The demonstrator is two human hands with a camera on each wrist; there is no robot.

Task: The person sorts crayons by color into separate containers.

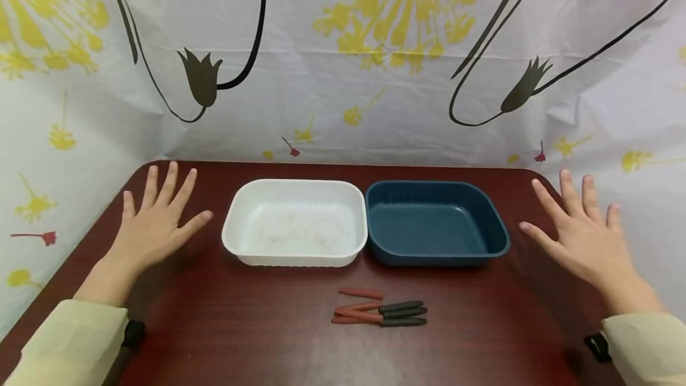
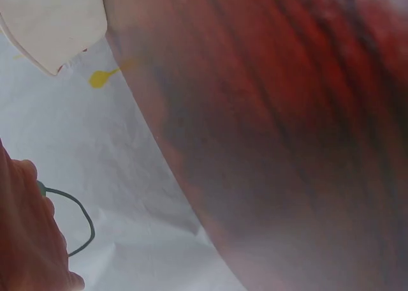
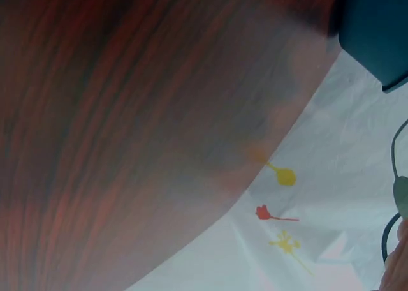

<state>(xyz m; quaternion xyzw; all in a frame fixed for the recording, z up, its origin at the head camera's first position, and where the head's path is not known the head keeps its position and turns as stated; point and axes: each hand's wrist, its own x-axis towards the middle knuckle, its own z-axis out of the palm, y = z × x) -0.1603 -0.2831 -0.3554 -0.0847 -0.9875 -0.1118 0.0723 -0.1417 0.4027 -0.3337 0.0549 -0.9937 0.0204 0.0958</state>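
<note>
My left hand [image 1: 152, 219] is held with fingers spread at the left side of the table, holding nothing. Opposite it, my right hand [image 1: 589, 237] is likewise spread out and holds nothing. Between them, side by side, are a white rectangular tray [image 1: 295, 260], nearest the left hand, and a dark blue tray [image 1: 439, 260], nearest the right. Both are bare inside. In front of the trays lie several thin reddish-brown sticks [image 1: 361, 293] and dark greenish-black sticks [image 1: 403, 322], partly overlapping. Each wrist view catches only the edge of its hand and part of one tray.
The dark red wooden table [image 1: 257, 332] has rounded back corners. White cloth [image 1: 300, 94] with yellow flowers and dark tulip shapes hangs behind it and along both sides. A dark band [image 1: 134, 333] shows at the left cuff, another dark piece [image 1: 597, 347] at the right.
</note>
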